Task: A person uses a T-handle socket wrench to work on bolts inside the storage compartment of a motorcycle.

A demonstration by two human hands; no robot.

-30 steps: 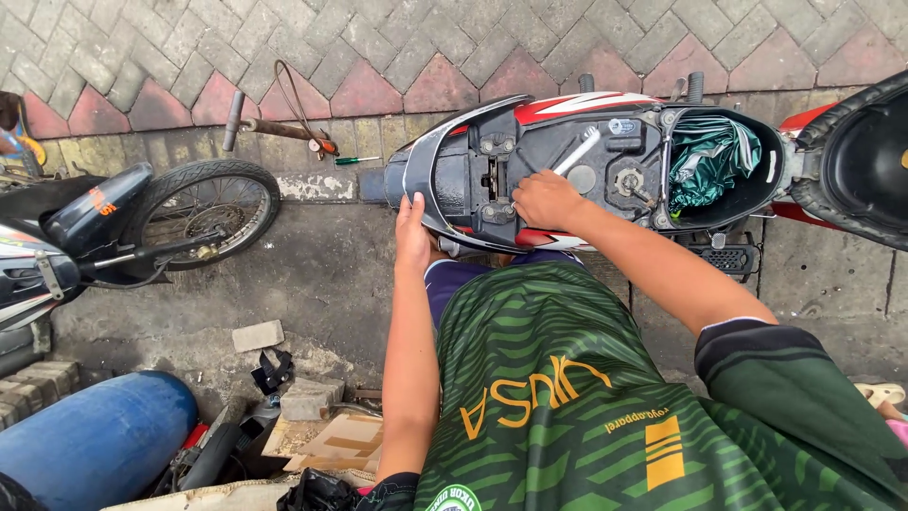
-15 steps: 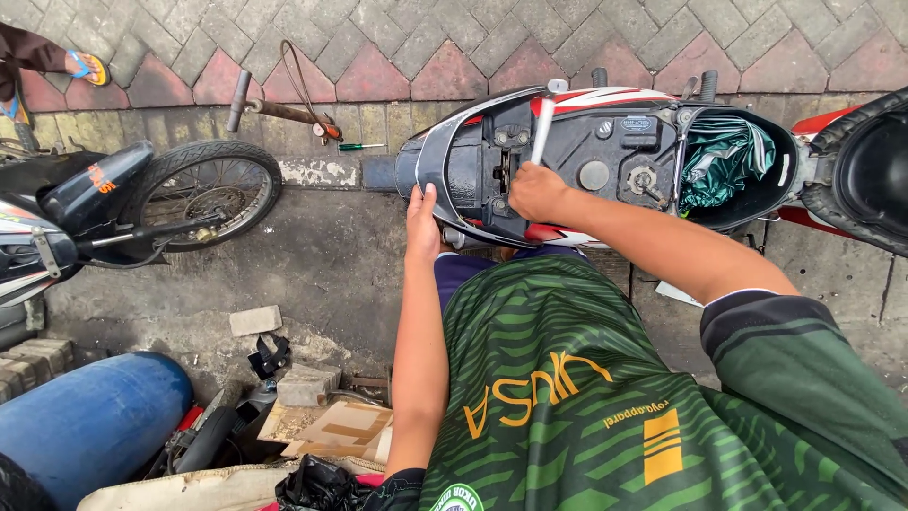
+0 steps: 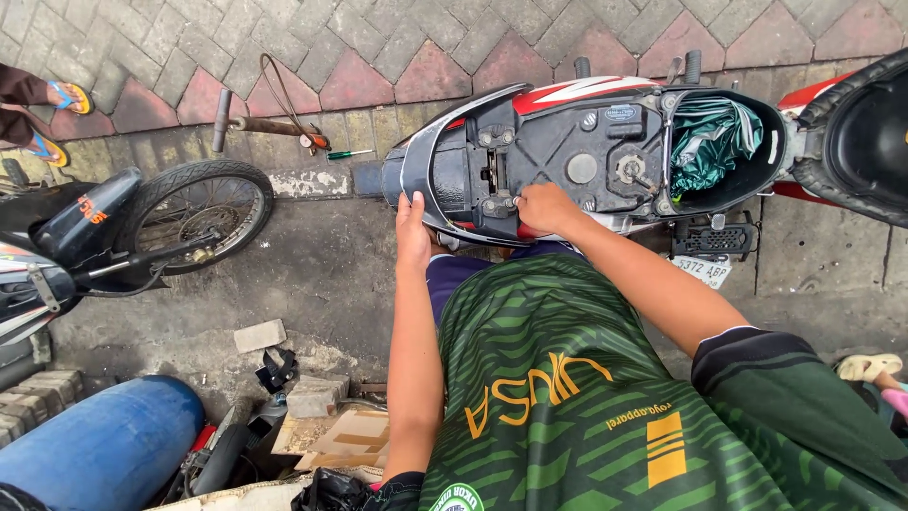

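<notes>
I lean over a scooter (image 3: 605,142) whose seat (image 3: 861,142) is swung open to the right, baring the black frame below. My left hand (image 3: 413,232) grips the grey rim of the rear body panel (image 3: 416,166). My right hand (image 3: 544,206) rests on the near edge of the black frame, fingers curled beside a small metal bracket (image 3: 499,203). What those fingers hold is hidden. A crumpled green cloth (image 3: 711,142) fills the storage tub.
Another motorbike's front wheel (image 3: 203,213) stands at the left. A green-handled screwdriver (image 3: 350,153) and a long rusty tool (image 3: 274,123) lie on the kerb. A blue drum (image 3: 95,445), bricks (image 3: 260,334) and cardboard (image 3: 331,435) lie at lower left. Other people's sandalled feet show at top left (image 3: 57,95) and right (image 3: 865,367).
My right hand has come down from the middle of the frame to its near edge. The white stick seen above that hand half a second ago is out of sight. My left hand stays put.
</notes>
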